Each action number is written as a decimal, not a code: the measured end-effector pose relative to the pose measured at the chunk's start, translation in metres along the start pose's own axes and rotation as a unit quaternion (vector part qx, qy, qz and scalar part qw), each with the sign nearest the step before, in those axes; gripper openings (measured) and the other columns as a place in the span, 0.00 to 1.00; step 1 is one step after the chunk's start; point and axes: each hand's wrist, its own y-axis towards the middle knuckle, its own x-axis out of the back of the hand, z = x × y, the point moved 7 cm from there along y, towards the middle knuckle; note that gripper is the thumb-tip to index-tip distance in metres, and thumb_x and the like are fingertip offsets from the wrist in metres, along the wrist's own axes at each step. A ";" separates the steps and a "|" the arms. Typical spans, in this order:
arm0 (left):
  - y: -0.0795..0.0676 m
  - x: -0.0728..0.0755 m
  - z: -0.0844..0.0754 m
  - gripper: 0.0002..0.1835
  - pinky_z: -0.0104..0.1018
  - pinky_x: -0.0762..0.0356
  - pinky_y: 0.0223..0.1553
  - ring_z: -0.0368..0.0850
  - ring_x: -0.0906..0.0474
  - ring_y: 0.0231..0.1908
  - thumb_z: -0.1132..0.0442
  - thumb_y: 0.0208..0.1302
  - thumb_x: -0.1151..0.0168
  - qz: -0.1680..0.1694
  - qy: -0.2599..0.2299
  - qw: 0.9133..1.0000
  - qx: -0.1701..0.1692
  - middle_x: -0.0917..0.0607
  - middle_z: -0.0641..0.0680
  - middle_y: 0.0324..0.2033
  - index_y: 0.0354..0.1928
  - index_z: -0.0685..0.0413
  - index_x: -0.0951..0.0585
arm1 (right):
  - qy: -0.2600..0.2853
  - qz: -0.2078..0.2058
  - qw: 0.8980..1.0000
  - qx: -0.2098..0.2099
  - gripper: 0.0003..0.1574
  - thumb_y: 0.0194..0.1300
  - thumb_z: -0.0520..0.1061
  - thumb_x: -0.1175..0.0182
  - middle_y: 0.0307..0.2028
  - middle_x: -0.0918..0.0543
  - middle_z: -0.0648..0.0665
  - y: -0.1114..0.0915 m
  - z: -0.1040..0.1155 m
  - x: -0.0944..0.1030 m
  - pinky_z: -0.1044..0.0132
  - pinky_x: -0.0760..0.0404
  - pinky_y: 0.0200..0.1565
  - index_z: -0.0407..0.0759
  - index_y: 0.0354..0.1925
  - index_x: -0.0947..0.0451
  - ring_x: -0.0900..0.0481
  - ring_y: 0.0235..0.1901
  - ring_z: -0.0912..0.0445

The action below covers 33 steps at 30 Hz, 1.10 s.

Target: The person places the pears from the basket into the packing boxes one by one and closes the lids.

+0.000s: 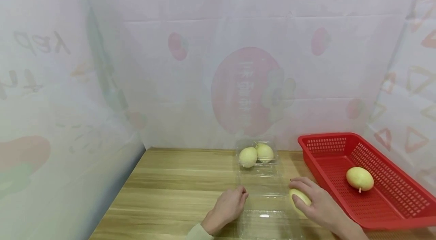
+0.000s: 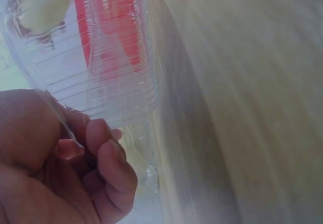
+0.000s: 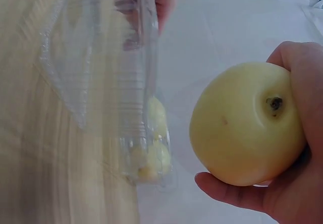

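Pinching with bent fingers, the left hand holds the edge of a clear plastic box at bottom middle, below two pale yellow melons. Next, low and right of the middle, the right hand's fingers curl round a smooth, shiny yellow melon with a dark spot in a dimple. Farther right, a yellow melon with a short stem sits in a red basket.

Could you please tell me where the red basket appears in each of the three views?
Head: the red basket stands at the right, in the lower half.
Left wrist: near the top, left of centre, seen through the clear container.
Right wrist: not in the picture.
Shared landmark: the left hand, in all three views, at the clear container.
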 end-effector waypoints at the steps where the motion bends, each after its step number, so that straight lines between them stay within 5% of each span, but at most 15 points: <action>1: 0.000 0.000 0.000 0.11 0.25 0.37 0.17 0.30 0.38 0.15 0.56 0.75 0.48 -0.001 0.002 1.000 -0.001 0.28 0.40 0.17 0.41 0.54 0.19 | 0.000 -0.007 1.000 0.011 0.19 0.57 0.45 0.31 0.49 0.18 0.57 0.000 0.002 -0.001 0.59 0.18 0.48 0.63 0.47 0.19 0.19 0.47 0.57; 18: -0.001 0.003 -0.003 0.10 0.25 0.37 0.17 0.30 0.38 0.15 0.58 0.74 0.47 -0.012 0.004 1.000 -0.005 0.27 0.41 0.17 0.40 0.53 0.19 | 0.014 0.009 0.999 0.051 0.21 0.57 0.48 0.30 0.51 0.20 0.58 -0.008 0.016 -0.028 0.60 0.17 0.46 0.67 0.48 0.21 0.19 0.48 0.59; 33: 0.000 0.001 -0.001 0.10 0.24 0.38 0.16 0.30 0.39 0.15 0.58 0.74 0.48 -0.009 0.006 1.000 -0.010 0.28 0.40 0.17 0.40 0.54 0.20 | 0.005 -0.025 0.993 0.115 0.24 0.51 0.45 0.27 0.49 0.18 0.55 -0.010 0.034 -0.037 0.61 0.17 0.43 0.63 0.46 0.20 0.17 0.45 0.59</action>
